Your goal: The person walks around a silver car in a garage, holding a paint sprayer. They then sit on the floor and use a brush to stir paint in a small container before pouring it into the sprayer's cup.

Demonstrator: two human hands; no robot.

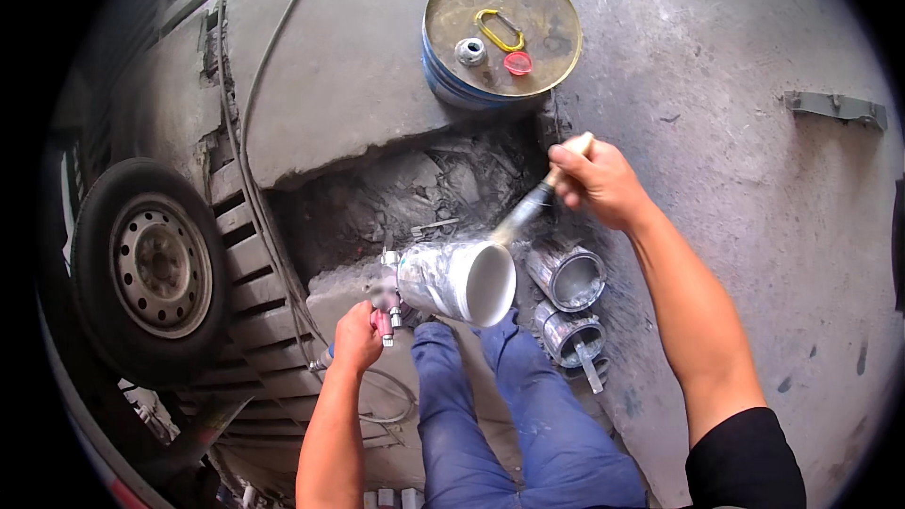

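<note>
My left hand (358,330) is closed round the pink handle of a spray gun (386,316), whose white paint-smeared cup (429,278) is tilted with its open mouth toward the right. My right hand (594,179) grips a brush (528,212) by its pale handle, the bristles blurred just above the rim of the cup. Below and right of the cup stand two metal cans (566,278) coated in grey paint, the lower one (556,325) with a flat stick (587,368) in it.
A blue drum (443,71) carries a yellow carabiner, a small fitting and a red cap. A car wheel (132,264) stands at the left beside slatted gratings. Hoses (245,132) run along the left. A broken pit with rubble (405,188) lies ahead, and a grey bar (834,108) lies at the right.
</note>
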